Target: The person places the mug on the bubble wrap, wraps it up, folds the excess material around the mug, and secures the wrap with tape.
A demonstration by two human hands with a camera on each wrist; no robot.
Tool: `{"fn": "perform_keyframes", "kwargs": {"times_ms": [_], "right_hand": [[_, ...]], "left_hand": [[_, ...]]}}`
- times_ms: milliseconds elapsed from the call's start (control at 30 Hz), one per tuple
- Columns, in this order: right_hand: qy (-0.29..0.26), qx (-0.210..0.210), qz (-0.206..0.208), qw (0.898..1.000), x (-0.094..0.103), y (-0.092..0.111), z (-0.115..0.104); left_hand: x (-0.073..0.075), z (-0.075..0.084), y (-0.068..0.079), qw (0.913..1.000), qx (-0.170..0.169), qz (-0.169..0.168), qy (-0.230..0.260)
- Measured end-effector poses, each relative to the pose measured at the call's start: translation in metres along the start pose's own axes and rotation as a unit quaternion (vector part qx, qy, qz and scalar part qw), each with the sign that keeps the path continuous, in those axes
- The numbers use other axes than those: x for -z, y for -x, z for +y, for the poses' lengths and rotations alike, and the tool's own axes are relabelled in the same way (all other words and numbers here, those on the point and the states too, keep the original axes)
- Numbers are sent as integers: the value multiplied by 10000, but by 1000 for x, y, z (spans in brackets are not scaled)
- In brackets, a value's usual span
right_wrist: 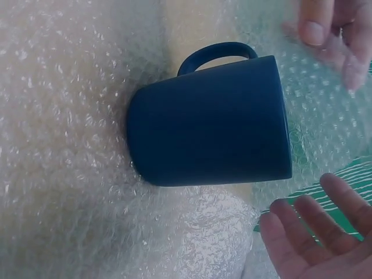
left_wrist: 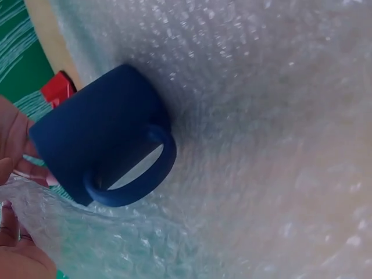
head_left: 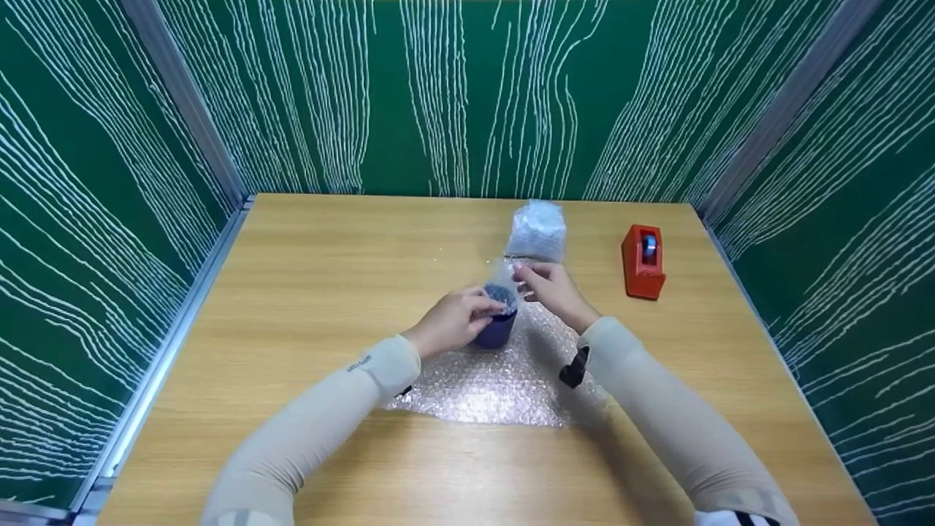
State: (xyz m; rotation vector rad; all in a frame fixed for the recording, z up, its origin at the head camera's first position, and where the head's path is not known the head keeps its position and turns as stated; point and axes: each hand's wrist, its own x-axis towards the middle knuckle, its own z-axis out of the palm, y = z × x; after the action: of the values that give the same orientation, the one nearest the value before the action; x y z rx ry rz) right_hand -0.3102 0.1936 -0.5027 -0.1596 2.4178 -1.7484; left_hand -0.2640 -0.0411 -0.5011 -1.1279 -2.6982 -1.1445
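Note:
A dark blue mug [head_left: 494, 334] stands upright on a sheet of bubble wrap [head_left: 504, 394], its handle [left_wrist: 139, 180] towards my left side. Part of the sheet rises behind the mug and reaches its rim. At the rim, my left hand [head_left: 456, 319] pinches this raised bubble wrap between thumb and fingers, seen through the clear film in the right wrist view. My right hand [head_left: 551, 288] is beside the raised wrap, on the mug's far right. Its fingers [right_wrist: 314, 224] are spread and gently bent in the right wrist view, with nothing gripped between them; its thumb is hidden there.
Behind the mug stands a bundle in bubble wrap [head_left: 538, 228]. A red tape dispenser [head_left: 643, 263] sits on the right of the wooden table [head_left: 329, 292]. Green walls with white lines [head_left: 453, 95] enclose the table at the back and both sides.

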Motion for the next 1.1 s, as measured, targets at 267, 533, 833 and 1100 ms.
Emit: {"fn": "perform_keyframes", "kwargs": {"times_ms": [267,533,833,1100], "right_hand": [[472,-73,109,9988,0,-1,2],[434,22,246,9988,-4,2,12],[128,-32,225,9997,-7,9,23],[5,-89,346,9994,-11,12,28]], "left_hand": [[-2,-3,1,9994,-97,-252,-235],[29,-7,-2,9925,875,-588,615],[53,-32,4,9757,1849,-1123,347],[45,-45,15,9623,2207,-1574,235]]}}
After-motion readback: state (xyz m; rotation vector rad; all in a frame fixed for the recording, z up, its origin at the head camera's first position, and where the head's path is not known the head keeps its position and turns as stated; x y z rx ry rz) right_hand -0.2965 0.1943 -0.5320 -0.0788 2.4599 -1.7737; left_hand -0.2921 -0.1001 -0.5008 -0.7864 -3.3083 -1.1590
